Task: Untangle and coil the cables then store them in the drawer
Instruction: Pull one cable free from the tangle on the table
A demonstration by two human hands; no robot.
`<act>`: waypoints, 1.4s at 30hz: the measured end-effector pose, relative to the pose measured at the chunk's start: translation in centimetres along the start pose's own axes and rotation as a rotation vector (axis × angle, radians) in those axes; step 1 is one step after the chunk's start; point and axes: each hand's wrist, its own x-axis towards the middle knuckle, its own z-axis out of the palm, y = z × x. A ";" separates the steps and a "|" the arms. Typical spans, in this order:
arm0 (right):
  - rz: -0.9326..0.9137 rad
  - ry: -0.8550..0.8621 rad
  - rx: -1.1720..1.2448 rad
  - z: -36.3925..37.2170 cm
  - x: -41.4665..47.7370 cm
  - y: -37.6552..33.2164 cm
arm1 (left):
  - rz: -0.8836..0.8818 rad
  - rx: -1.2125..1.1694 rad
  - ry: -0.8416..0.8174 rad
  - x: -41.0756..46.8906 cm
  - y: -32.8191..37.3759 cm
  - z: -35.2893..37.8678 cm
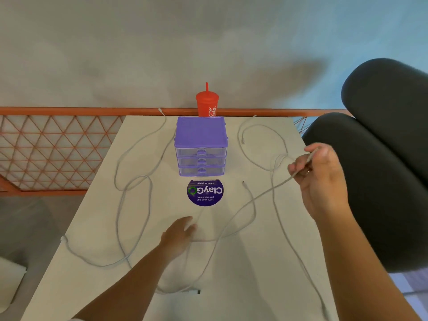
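Cables (99, 265), thin and white, sprawl in loose loops over the whole bench (243, 262) on both sides of the drawer unit (201, 135). From the head camera I count six loose ends, but where the strands cross I cannot tell how many cords that makes. My right hand (319, 179) is lifted above the bench's right side, its fingers pinching the raised cable (273, 186), which slopes from it down to the surface. My left hand (179, 232) is blurred, low over the middle of the bench with fingers stretched out and gripping nothing; I cannot tell whether it touches a strand.

I see one purple drawer unit with three clear drawers (201, 152), all pushed in. One red cup (206, 105) with a straw stands just behind it, and one round purple sticker (205, 193) lies just in front.

The bench is pale and smooth. An orange railing (92, 111) with a triangle-mesh panel (53, 154) runs along its far edge, with grey concrete beyond. One dark chair (370, 181) stands on the right.
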 end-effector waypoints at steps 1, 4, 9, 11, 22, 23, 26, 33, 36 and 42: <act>-0.054 -0.061 -0.077 0.4 -0.4 -0.7 | -0.001 -0.104 0.020 -0.4 0.7 -0.8; -0.135 -0.218 -0.291 2.2 -1.5 -2.2 | -0.020 -0.500 0.042 -2.3 3.9 -3.5; -0.207 -0.434 -0.346 4.8 -4.1 -3.7 | 0.001 -0.956 -0.090 -7.5 8.1 -8.6; -0.176 -0.482 -0.325 5.6 -5.2 -3.8 | 0.040 -1.016 -0.118 -9.5 8.9 -10.1; -0.315 -0.709 -0.600 8.7 -9.4 -4.0 | 0.316 -0.509 -0.313 -18.1 12.2 -15.4; -0.325 -0.710 -0.620 9.0 -9.7 -3.9 | 0.337 -0.429 -0.292 -18.5 12.3 -15.5; -0.323 -0.691 -0.667 9.9 -10.7 -3.5 | 0.383 -0.196 -0.222 -19.5 12.8 -15.5; -0.280 -0.652 -0.643 9.7 -10.6 -2.1 | 0.509 -0.103 0.008 -20.4 12.6 -14.4; -0.128 -0.720 -0.447 8.4 -10.4 -2.0 | 0.559 -0.145 0.043 -20.4 11.9 -15.5; 0.022 -0.574 -0.339 5.1 -9.1 -2.0 | 0.526 -0.227 0.100 -18.8 7.7 -18.8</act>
